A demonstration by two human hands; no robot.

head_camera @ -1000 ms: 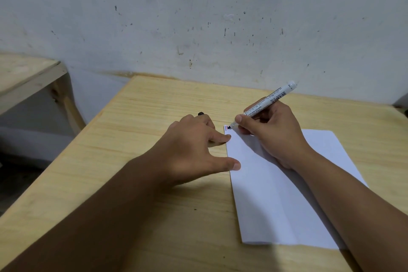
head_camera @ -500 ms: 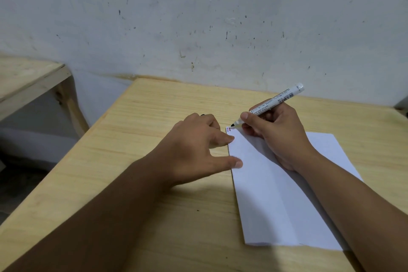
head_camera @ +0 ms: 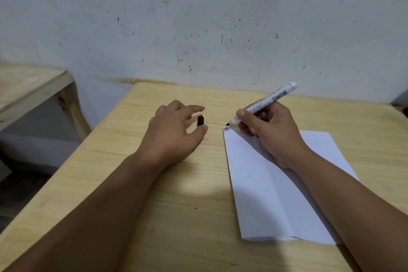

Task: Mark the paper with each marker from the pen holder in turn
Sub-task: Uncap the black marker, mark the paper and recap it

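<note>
A white sheet of paper [head_camera: 269, 185] lies on the wooden table [head_camera: 176, 216], with small red and dark marks at its top left corner. My right hand [head_camera: 269, 132] rests on the sheet and grips a white marker [head_camera: 265, 102], black tip just above that corner, uncapped. The marker's black cap [head_camera: 200, 120] lies on the table left of the paper. My left hand [head_camera: 174, 130] hovers over the cap, index finger and thumb spread on either side of it, not closed on it. No pen holder is in view.
A stained white wall [head_camera: 209, 17] rises right behind the table. A second wooden table [head_camera: 28, 88] stands to the left across a gap. The floor shows dark at the lower left.
My left hand left the paper's edge and moved left and away, uncovering the black cap. My right hand lifted the marker tip slightly off the corner marks.
</note>
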